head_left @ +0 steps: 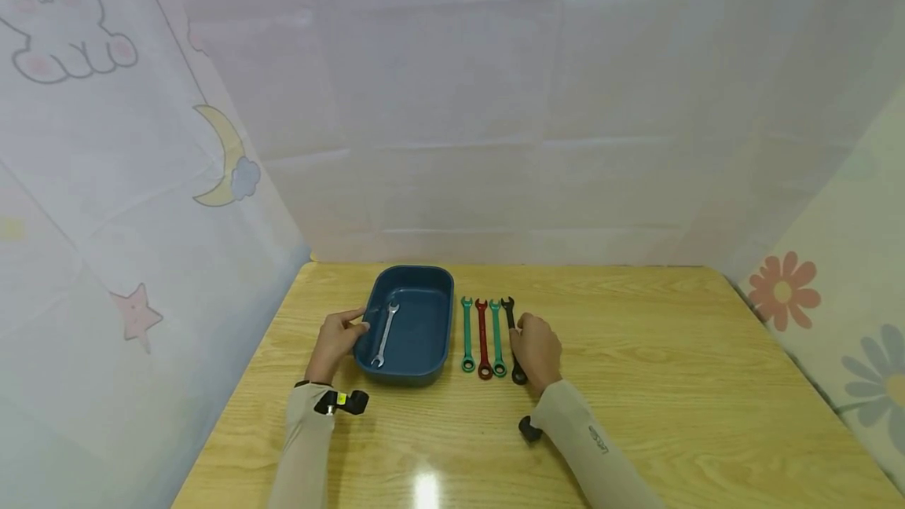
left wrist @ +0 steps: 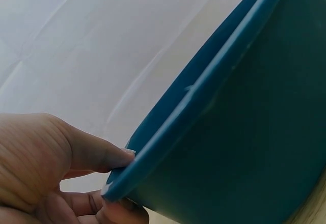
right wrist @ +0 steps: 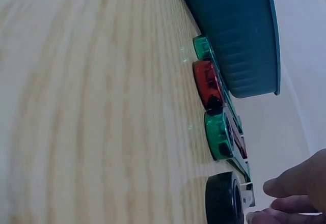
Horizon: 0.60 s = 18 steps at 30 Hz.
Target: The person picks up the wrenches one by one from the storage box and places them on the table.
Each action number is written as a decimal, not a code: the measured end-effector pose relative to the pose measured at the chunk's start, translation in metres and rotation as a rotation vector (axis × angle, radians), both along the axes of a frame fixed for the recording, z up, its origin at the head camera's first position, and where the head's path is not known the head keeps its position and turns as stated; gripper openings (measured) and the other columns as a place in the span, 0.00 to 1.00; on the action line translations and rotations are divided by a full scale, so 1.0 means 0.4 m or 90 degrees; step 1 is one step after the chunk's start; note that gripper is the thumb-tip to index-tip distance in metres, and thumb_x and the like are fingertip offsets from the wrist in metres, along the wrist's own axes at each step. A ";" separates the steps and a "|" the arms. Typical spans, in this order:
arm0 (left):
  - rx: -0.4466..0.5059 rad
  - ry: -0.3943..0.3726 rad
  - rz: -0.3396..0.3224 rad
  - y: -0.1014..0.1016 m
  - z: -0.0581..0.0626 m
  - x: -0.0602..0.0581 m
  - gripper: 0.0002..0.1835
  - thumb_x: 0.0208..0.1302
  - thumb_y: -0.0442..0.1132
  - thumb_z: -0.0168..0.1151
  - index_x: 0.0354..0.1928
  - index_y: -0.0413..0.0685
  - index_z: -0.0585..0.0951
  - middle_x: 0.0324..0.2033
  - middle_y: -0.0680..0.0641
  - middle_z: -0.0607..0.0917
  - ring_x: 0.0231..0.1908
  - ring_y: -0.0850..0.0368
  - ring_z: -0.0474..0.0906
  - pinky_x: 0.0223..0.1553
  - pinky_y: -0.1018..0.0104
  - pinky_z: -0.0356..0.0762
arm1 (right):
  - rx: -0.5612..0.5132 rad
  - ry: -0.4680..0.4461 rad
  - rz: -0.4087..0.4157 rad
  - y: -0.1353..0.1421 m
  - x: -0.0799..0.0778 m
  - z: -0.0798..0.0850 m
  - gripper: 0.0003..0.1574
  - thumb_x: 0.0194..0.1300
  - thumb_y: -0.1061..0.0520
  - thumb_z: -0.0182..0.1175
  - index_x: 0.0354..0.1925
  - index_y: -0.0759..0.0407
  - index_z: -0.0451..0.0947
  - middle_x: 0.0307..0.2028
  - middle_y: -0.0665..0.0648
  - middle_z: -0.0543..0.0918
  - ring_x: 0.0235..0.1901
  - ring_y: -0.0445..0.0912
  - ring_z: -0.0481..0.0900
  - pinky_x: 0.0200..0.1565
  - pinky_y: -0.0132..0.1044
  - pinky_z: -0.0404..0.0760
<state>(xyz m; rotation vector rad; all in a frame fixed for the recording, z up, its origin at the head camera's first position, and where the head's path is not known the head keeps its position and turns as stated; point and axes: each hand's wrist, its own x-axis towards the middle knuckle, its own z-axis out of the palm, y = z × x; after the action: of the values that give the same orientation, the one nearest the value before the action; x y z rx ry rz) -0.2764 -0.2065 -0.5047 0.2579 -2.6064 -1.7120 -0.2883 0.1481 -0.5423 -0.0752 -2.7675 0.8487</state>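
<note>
A dark blue plastic basin point(head_left: 417, 378) stands on the table at centre left, a silver open-end wrench point(head_left: 385, 336) lying inside it. My left hand point(head_left: 338, 340) pinches the basin's left rim, thumb on the inner side and fingers below the lip in the left wrist view. To the right of the basin lie a green wrench point(head_left: 467, 336), a red wrench point(head_left: 483, 336), a second green wrench point(head_left: 497, 336) and a black wrench point(head_left: 519, 374) in a row. Over the black wrench's shaft is my right hand point(head_left: 539, 348), thumb and fingertips point(right wrist: 260, 217) parted close to it.
The wooden table point(head_left: 679, 368) reaches to a pale cloth backdrop point(head_left: 495, 140) behind it. More printed cloth hangs on the left and right sides. Small black wrist cameras point(head_left: 346, 401) sit on both sleeves.
</note>
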 end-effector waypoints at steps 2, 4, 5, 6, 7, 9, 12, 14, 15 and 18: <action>0.001 -0.001 0.001 0.000 0.001 0.001 0.24 0.69 0.30 0.60 0.66 0.39 0.75 0.27 0.41 0.77 0.24 0.55 0.78 0.23 0.68 0.77 | -0.011 0.013 0.000 -0.001 -0.001 0.002 0.12 0.65 0.59 0.66 0.40 0.68 0.83 0.30 0.61 0.86 0.22 0.49 0.79 0.24 0.46 0.79; 0.002 -0.003 0.002 0.001 0.003 0.004 0.24 0.69 0.30 0.60 0.66 0.39 0.75 0.27 0.41 0.77 0.24 0.55 0.77 0.23 0.69 0.77 | -0.027 0.028 0.001 -0.002 -0.001 0.003 0.12 0.64 0.60 0.67 0.42 0.69 0.83 0.30 0.62 0.86 0.23 0.49 0.81 0.25 0.46 0.80; 0.001 -0.002 0.000 0.001 0.003 0.004 0.24 0.69 0.30 0.60 0.66 0.38 0.75 0.27 0.41 0.77 0.24 0.55 0.77 0.23 0.69 0.77 | -0.036 0.036 0.003 -0.003 -0.002 0.004 0.13 0.64 0.60 0.67 0.43 0.69 0.83 0.30 0.62 0.87 0.23 0.49 0.82 0.25 0.46 0.81; 0.002 -0.002 0.001 0.001 0.003 0.006 0.24 0.69 0.30 0.60 0.66 0.38 0.75 0.27 0.41 0.77 0.24 0.55 0.77 0.23 0.69 0.77 | -0.044 0.044 0.005 -0.003 -0.002 0.005 0.14 0.64 0.60 0.67 0.44 0.70 0.83 0.30 0.62 0.87 0.23 0.49 0.82 0.25 0.45 0.81; 0.002 -0.002 0.000 0.001 0.003 0.006 0.24 0.69 0.30 0.60 0.66 0.38 0.75 0.27 0.41 0.77 0.24 0.55 0.77 0.23 0.69 0.76 | -0.053 0.050 0.007 -0.004 -0.002 0.006 0.14 0.64 0.61 0.67 0.45 0.70 0.83 0.30 0.61 0.87 0.23 0.48 0.83 0.25 0.45 0.81; 0.002 -0.001 -0.001 0.001 0.003 0.007 0.24 0.69 0.30 0.60 0.66 0.38 0.75 0.27 0.41 0.77 0.24 0.55 0.77 0.24 0.69 0.76 | -0.066 0.060 0.012 -0.005 -0.003 0.007 0.16 0.64 0.61 0.67 0.47 0.71 0.82 0.29 0.61 0.87 0.22 0.48 0.83 0.25 0.44 0.81; 0.000 0.002 -0.001 0.001 0.002 0.005 0.24 0.69 0.30 0.60 0.66 0.38 0.75 0.27 0.42 0.77 0.24 0.55 0.77 0.23 0.69 0.76 | -0.075 0.068 0.018 -0.008 -0.003 0.009 0.16 0.65 0.62 0.67 0.48 0.72 0.81 0.28 0.61 0.87 0.22 0.47 0.82 0.25 0.44 0.81; 0.000 0.001 -0.001 0.001 0.001 0.004 0.24 0.69 0.30 0.60 0.66 0.38 0.75 0.27 0.41 0.77 0.24 0.55 0.77 0.23 0.69 0.75 | -0.081 0.075 0.021 -0.010 -0.003 0.008 0.16 0.64 0.62 0.67 0.47 0.72 0.81 0.28 0.62 0.87 0.22 0.48 0.83 0.25 0.44 0.82; 0.001 0.000 0.000 0.001 0.001 0.004 0.24 0.69 0.30 0.60 0.66 0.38 0.75 0.26 0.41 0.77 0.24 0.55 0.77 0.23 0.69 0.75 | -0.084 0.079 0.021 -0.010 -0.003 0.009 0.16 0.64 0.62 0.67 0.47 0.72 0.82 0.28 0.62 0.87 0.22 0.48 0.83 0.26 0.44 0.82; -0.002 -0.002 -0.002 0.000 0.001 0.002 0.24 0.69 0.31 0.59 0.66 0.38 0.75 0.26 0.41 0.77 0.23 0.55 0.76 0.22 0.70 0.74 | -0.089 0.092 0.023 -0.012 -0.003 0.011 0.16 0.64 0.62 0.68 0.47 0.72 0.82 0.28 0.62 0.87 0.23 0.48 0.83 0.26 0.44 0.82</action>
<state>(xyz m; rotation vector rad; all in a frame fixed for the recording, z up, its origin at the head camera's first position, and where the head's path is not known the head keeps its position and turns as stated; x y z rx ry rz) -0.2755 -0.2064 -0.5045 0.2568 -2.6131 -1.7098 -0.2896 0.1433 -0.5378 0.0101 -2.5802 1.0147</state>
